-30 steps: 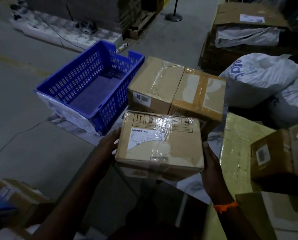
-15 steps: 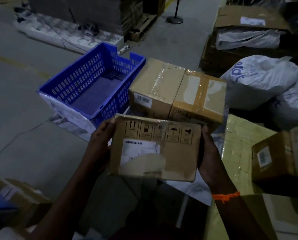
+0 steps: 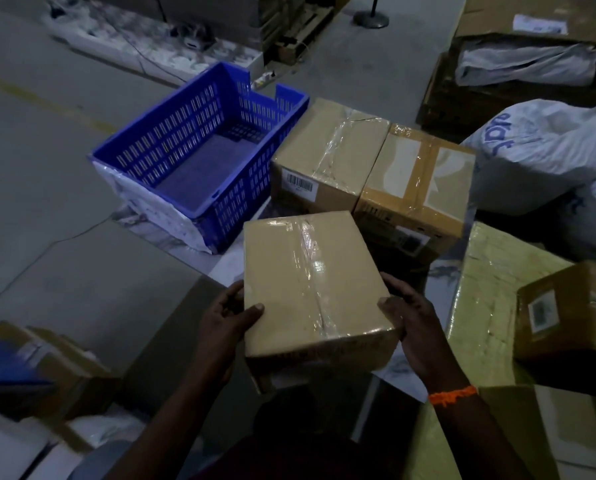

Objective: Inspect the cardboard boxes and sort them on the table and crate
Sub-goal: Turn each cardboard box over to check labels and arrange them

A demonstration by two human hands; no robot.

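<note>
Head view: a person holds a cardboard box in both bare hands over the near edge of the desk. The box's plain face is up, with a strip of clear tape running from its far edge to its near edge. The left grip is clamped on the box's near left corner, thumb on the top face and fingers against the side. The right grip is clamped on the near right corner in the same way, and an orange thread circles that wrist.

Farther along the desk, two taped boxes stand touching side by side: a barcode-labelled box on the left and a brown-taped box on the right. The blue slotted crate sits just left of the barcode-labelled box. To the right of the held box lies a yellowish wrapped parcel with a small labelled carton on it. White sacks are piled at the far right.
</note>
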